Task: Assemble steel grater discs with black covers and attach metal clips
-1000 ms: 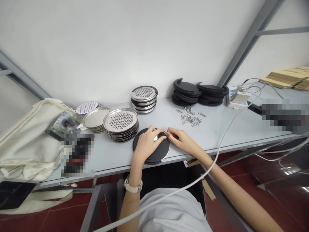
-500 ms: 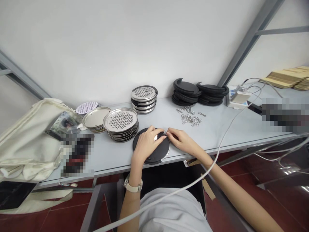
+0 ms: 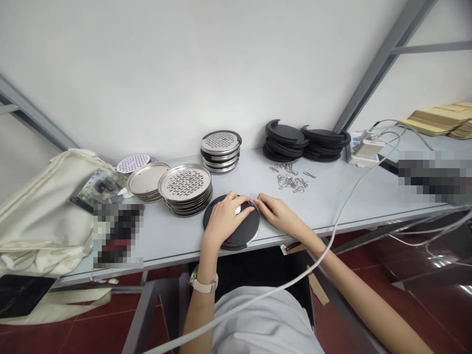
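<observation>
A round black disc (image 3: pixel 248 227) with a strip of silver metal rim showing lies near the table's front edge. My left hand (image 3: pixel 227 215) is over its upper left part, fingers bent and gripping it, the thumb reaching toward the right rim. Something small and white shows between its thumb and fingers. At the disc's upper right rim, my right hand (image 3: pixel 273 212) is closed in a pinch. A small shiny metal clip (image 3: pixel 252 202) glints between the two hands, mostly hidden by the fingertips. Behind them lies a loose pile of metal clips (image 3: pixel 291 182).
Stacked metal grater discs (image 3: pixel 185 183) stand left of my hands, plain metal discs (image 3: pixel 147 178) beyond. Finished-looking graters in black rims (image 3: pixel 221 142) and black round holders (image 3: pixel 285 133) stand along the wall. A white cable (image 3: pixel 341 209) crosses over my right forearm.
Both hands stay at the disc in nearly the same pose. The right fingertips have shifted slightly at the rim, and less of the metal clip shows between the hands.
</observation>
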{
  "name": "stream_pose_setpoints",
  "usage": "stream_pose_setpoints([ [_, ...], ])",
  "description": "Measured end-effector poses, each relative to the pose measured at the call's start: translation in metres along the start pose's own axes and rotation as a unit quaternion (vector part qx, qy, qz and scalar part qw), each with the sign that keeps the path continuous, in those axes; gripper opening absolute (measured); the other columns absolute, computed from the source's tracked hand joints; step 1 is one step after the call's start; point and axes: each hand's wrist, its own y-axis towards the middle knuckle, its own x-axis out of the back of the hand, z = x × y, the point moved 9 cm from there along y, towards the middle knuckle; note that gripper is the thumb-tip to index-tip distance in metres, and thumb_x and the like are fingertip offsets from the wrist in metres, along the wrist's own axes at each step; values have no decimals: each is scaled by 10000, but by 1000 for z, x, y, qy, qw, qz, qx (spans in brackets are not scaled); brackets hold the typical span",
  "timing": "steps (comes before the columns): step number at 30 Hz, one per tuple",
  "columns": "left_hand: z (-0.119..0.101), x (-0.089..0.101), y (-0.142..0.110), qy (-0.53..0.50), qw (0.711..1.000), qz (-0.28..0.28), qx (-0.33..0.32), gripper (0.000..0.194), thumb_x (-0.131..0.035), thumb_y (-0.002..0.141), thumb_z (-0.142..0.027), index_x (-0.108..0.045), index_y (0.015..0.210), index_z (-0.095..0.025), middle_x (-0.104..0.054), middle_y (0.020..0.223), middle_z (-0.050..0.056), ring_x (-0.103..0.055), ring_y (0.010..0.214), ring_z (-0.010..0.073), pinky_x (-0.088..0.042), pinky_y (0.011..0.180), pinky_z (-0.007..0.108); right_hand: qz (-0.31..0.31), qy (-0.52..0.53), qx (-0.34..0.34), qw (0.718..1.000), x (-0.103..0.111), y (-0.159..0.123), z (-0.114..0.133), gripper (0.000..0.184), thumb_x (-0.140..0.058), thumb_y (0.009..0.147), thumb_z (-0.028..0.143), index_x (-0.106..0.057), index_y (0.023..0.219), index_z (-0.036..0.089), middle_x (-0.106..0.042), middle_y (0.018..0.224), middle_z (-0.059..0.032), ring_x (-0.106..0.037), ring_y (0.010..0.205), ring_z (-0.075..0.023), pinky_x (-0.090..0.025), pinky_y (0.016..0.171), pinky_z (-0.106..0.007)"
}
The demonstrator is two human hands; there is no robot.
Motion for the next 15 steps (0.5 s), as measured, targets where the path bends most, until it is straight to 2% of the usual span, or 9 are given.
stream_pose_setpoints([
  [10, -2, 0, -1, 12, 1000, 3, -7, 245, -479, 919, -441, -586, 1075, -285, -555, 939, 5, -596, 810, 157, -445, 726, 263, 3, 11, 0, 1000, 0, -1, -2, 246, -371, 963, 326, -435, 757, 208, -443, 631, 41, -429, 571, -117, -334, 584, -245],
  [15, -1, 0, 0, 16, 1000, 3, -5, 247, -471, 924, -437, -578, 1093, -292, -560, 956, 2, -595, 809, 154, -439, 722, 263, 10, 24, 7, 1000, -2, -1, 1, 145, -438, 904, 246, -448, 766, 204, -424, 599, 58, -402, 538, -103, -315, 544, -228],
])
